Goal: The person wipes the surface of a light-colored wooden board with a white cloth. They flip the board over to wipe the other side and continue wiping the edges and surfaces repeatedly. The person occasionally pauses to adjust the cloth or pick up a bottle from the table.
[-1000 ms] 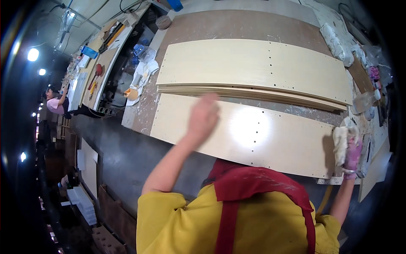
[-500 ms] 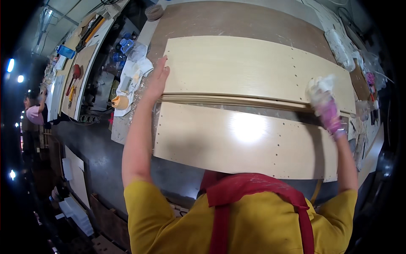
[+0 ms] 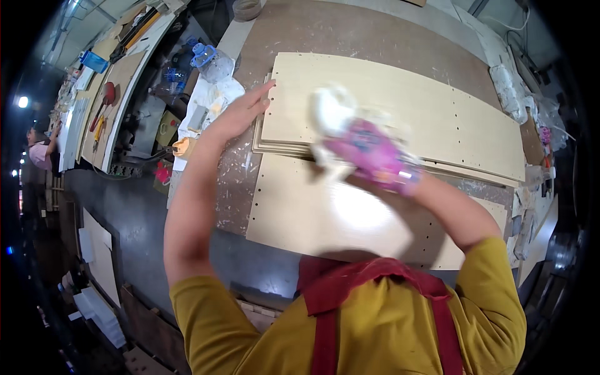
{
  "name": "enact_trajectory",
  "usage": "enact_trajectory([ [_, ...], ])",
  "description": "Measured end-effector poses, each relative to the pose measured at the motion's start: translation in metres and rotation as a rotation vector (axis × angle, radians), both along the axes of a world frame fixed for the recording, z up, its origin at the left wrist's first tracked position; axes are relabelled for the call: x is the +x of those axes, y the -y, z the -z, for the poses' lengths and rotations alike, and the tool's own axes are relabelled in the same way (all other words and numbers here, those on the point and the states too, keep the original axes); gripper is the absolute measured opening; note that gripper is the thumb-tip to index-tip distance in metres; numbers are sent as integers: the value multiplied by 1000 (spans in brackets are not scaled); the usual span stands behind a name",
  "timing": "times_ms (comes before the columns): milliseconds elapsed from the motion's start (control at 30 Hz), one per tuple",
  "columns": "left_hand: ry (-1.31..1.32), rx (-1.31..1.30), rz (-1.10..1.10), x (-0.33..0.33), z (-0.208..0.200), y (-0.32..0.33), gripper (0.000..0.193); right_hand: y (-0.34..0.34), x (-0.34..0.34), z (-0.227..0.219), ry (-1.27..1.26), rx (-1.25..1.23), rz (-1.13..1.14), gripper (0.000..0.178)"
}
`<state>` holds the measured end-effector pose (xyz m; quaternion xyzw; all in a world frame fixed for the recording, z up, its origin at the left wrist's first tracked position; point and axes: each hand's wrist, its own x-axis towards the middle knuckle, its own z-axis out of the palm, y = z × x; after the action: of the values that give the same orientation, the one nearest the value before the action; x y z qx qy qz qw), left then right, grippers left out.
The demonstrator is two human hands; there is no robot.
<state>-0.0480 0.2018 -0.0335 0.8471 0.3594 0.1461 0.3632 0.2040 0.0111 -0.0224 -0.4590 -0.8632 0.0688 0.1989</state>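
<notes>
My left hand (image 3: 242, 114) lies with outstretched fingers against the left end of a stack of pale wooden boards. The top board (image 3: 431, 109) has small dark holes near both ends. My right hand (image 3: 372, 153), in a pink-purple glove, is closed on a white cloth (image 3: 334, 111) over the left-middle part of that board; both are smeared by motion. Nearer to me lies another pale board (image 3: 290, 203) with similar holes and a bright glare spot. My right forearm covers part of it.
The boards lie on a brown, paint-spattered worktable (image 3: 300, 28). At its left are a blue-capped plastic bottle (image 3: 214, 61), white rags (image 3: 215, 97) and an orange-topped container (image 3: 183, 147). A wrapped white bundle (image 3: 507, 92) lies at the right. Another person (image 3: 42, 153) stands far left.
My right hand has swept the cloth from the right end of the top board leftward. My left hand stays at the left end, while the whole view has shifted slightly.
</notes>
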Motion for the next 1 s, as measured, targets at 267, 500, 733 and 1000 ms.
enact_trajectory([
  [267, 128, 656, 470, 135, -7, 101, 42, 47, 153, -48, -748, -370, 858, 38],
  [500, 206, 141, 286, 171, 27, 138, 61, -113, -39, 5, 63, -60, -304, 44],
  [733, -276, 545, 514, 162, 10, 127, 61, -176, -22, -6, -67, -23, 143, 34],
  [1000, -53, 642, 328, 166, 16, 139, 59, -122, 117, 42, 363, 131, 156, 35],
])
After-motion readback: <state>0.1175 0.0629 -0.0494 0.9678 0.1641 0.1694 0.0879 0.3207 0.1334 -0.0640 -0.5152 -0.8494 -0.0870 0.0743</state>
